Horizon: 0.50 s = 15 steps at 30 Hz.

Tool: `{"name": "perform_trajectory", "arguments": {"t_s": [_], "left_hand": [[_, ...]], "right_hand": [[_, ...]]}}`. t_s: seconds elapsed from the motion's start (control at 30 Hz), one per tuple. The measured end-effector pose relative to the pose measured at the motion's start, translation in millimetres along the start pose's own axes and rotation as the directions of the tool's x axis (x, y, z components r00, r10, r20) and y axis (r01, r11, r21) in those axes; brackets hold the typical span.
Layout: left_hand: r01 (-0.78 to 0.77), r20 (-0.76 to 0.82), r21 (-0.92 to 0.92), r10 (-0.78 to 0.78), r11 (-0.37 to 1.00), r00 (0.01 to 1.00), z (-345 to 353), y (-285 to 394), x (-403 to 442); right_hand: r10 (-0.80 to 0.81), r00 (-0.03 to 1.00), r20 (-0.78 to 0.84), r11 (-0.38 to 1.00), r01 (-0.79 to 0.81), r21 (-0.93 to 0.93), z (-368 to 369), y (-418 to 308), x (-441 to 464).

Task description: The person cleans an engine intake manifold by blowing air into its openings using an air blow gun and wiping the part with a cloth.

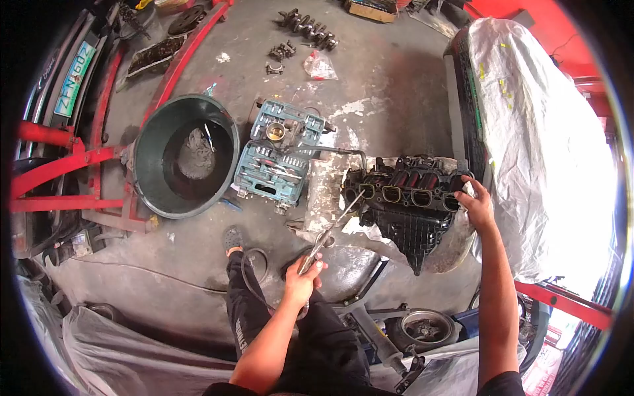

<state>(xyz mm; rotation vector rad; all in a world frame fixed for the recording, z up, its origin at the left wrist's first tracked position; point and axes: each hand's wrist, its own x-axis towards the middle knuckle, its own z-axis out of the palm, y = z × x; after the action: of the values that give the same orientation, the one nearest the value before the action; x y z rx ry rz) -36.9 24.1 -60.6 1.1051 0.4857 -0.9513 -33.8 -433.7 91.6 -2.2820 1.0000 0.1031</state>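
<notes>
My left hand [302,284] is closed around an air blow gun [321,241], whose long thin nozzle reaches up and right to a port at the left side of a black intake manifold [406,228]. A hose [254,280] trails near the gun and my leg. The manifold lies on a worn sheet on the floor, its row of oval ports facing me. My right hand [478,206] grips the manifold's right end, fingers curled over the edge; something whitish shows by the fingers.
Left of the sheet lies an open blue tool case [272,175] with sockets. A dark tub [148,178] of liquid stands farther left, near a red metal frame [59,175]. A crankshaft [310,30] lies at the back. A covered vehicle [522,132] borders the right; a wheel-shaped part [426,328] sits below.
</notes>
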Motion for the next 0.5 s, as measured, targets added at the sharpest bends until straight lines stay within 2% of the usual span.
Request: {"name": "perform_trajectory", "arguments": {"t_s": [0.1, 0.3, 0.4, 0.5], "left_hand": [[-0.004, 0.012, 0.050, 0.003, 0.999, 1.000, 3.2, 0.9, 12.2], [0.042, -0.033, 0.014, -0.042, 0.999, 0.999, -3.8, 0.9, -3.7], [0.034, 0.003, -0.033, -0.034, 0.999, 0.999, 1.4, -9.7, 2.0], [0.036, 0.026, -0.048, -0.035, 0.998, 0.999, 8.1, -13.2, 21.2]], "right_hand": [[-0.080, 0.996, -0.034, 0.986, 0.074, -0.151, -1.2, -12.9, -6.1], [0.003, 1.000, 0.015, 0.999, -0.003, 0.046, 0.5, -22.5, -7.7], [-0.036, 0.999, -0.041, 0.998, 0.035, -0.048, 1.1, -15.0, -6.2], [-0.025, 1.000, -0.012, 1.000, 0.025, 0.004, 1.0, -7.0, -2.1]]}}
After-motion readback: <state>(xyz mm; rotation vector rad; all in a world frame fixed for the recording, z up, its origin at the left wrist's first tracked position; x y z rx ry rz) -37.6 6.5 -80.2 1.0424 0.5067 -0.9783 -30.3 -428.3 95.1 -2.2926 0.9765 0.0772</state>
